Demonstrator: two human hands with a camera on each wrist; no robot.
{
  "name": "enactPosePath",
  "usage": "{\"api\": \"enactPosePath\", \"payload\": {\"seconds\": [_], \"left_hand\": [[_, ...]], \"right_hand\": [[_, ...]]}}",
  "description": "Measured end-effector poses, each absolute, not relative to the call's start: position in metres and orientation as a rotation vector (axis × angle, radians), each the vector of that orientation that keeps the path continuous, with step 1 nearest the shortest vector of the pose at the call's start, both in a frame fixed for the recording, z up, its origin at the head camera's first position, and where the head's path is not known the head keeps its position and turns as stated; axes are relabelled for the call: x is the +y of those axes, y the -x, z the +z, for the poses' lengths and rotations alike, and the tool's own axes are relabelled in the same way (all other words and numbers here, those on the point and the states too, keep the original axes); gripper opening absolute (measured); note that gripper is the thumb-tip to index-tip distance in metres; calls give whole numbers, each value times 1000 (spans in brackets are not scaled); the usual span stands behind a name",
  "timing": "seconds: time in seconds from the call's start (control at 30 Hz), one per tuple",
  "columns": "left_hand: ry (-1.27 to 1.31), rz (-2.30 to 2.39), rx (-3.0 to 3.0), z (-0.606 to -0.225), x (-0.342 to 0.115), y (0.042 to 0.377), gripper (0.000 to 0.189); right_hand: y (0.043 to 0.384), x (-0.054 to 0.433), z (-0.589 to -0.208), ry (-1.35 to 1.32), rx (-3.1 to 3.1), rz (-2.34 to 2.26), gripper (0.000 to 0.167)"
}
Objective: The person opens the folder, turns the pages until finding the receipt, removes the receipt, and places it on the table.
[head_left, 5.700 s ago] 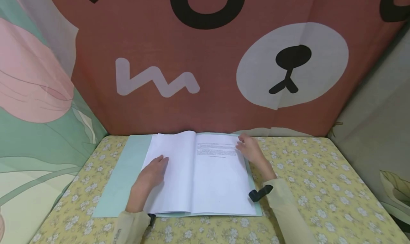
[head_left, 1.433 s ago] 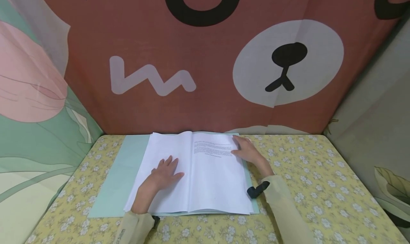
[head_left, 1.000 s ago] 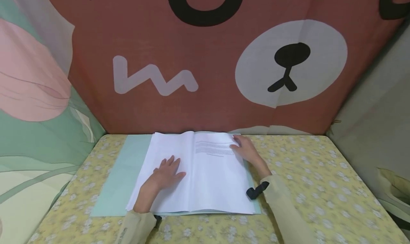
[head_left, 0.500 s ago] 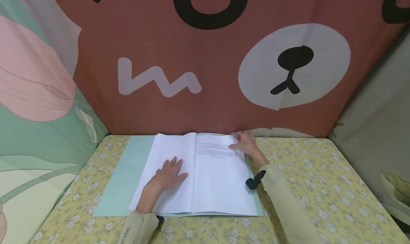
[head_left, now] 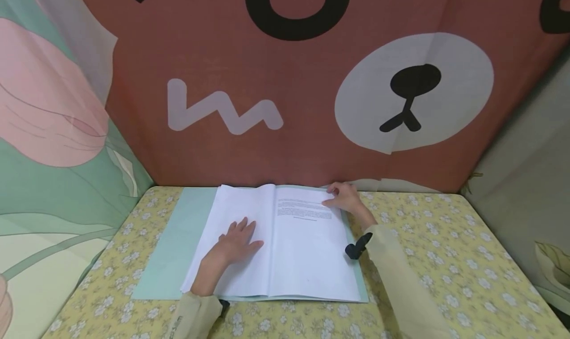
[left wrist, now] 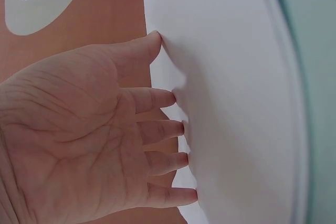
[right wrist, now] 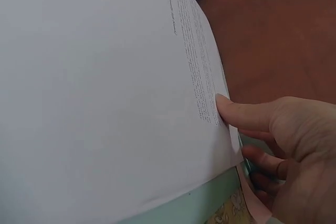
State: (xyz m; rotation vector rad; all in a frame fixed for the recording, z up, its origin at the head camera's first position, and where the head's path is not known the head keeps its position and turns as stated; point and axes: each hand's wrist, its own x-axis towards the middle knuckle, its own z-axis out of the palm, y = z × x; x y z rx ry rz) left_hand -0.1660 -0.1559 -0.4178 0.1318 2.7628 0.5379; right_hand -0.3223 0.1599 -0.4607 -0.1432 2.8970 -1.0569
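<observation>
Head view, please: where is the spread booklet, and what are you holding?

It lies in the lower middle of the frame on the flowered tablecloth, its pale green cover showing at lower left. My right hand is up at the top right corner of the right page, thumb on the paper, other fingers curled behind the edge in a narrow pinch. My left hand grips nothing: fingers spread, tips pressing the left page, palm off the paper.

What worries you?

Taking too much in that pinch. From the right wrist view I can't be sure whether I have one sheet or several; if my thumb catches extra, they would lift together.

And a tear?

Possible, I'd judge, if I pulled sharply at that corner, since all the strain would sit there. A slack thumb would let the sheet slip away instead.

Your left?

If those fingertips slid or lifted, the left page, bulging near the spine, could spring up.
</observation>
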Motion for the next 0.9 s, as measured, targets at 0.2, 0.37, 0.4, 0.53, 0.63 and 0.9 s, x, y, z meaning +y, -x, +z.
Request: {"api": "enactPosePath", "payload": {"seconds": [0.2,0.37,0.4,0.53,0.63,0.9], "left_hand": [[-130,534,2768,-419,-156,166,65],[-119,532,2772,-420,-156,166,66],[-118,532,2772,-420,-156,166,66],[-117,538,2767,-419,-155,166,66],[-122,527,2768,-419,-155,166,66],[-125,540,2762,-421,-157,167,66]], "right_hand": [[322,161,-461,167,2898,-1067,39],[322,160,-463,241,2962,-1114,33],[322,159,-463,253,2980,-1128,30],[319,155,-459,265,3024,-1136,22],[318,153,-458,260,3017,-1146,21],[316,159,-456,228,3055,-1239,12]]}}
